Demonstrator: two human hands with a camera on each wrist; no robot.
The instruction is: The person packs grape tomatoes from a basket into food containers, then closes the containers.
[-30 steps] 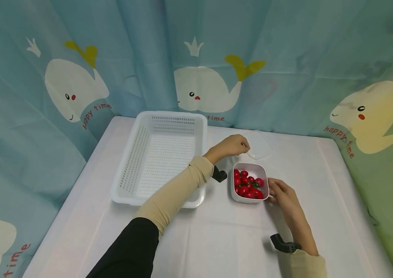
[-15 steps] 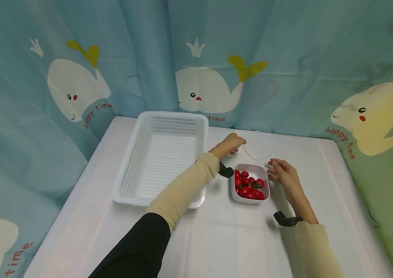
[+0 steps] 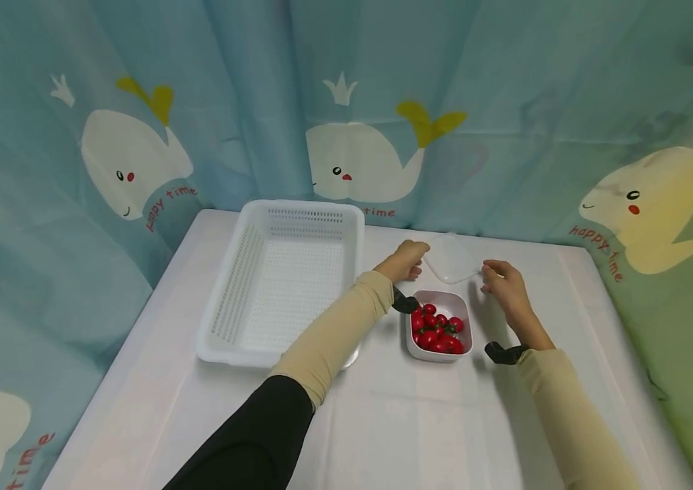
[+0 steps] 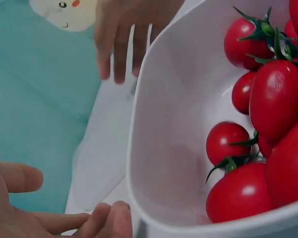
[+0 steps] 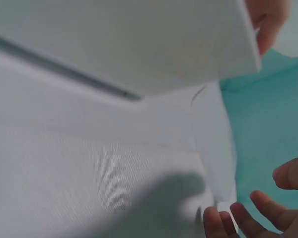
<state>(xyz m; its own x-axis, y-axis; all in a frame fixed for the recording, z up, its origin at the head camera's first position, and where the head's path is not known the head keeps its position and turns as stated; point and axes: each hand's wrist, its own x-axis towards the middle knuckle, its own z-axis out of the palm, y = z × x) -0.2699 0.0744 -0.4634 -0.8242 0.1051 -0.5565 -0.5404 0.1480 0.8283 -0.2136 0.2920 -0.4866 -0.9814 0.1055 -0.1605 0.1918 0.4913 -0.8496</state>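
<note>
A translucent lid (image 3: 451, 258) lies at the far side of the table, between my two hands. My left hand (image 3: 404, 261) is at its left edge; in the left wrist view the thumb (image 4: 25, 177) stands well apart from the fingers. At the lid's right corner is my right hand (image 3: 506, 289), fingertips right by the edge, thumb and fingers spread in the right wrist view. Nearer to me sits a small white square container (image 3: 426, 355) without a cover, holding several red cherry tomatoes (image 4: 280, 96) with green stems.
Left of the container stands a large white perforated basket (image 3: 217, 333) set in a solid tray, partly behind my left sleeve (image 3: 340, 333). A white cloth covers the table (image 3: 395, 435). A whale-print curtain (image 3: 505, 177) hangs along the back and sides.
My right hand has left the container's right side and moved up to the lid's right corner. My left hand has shifted slightly left along the lid's edge. Container and basket stay put.
</note>
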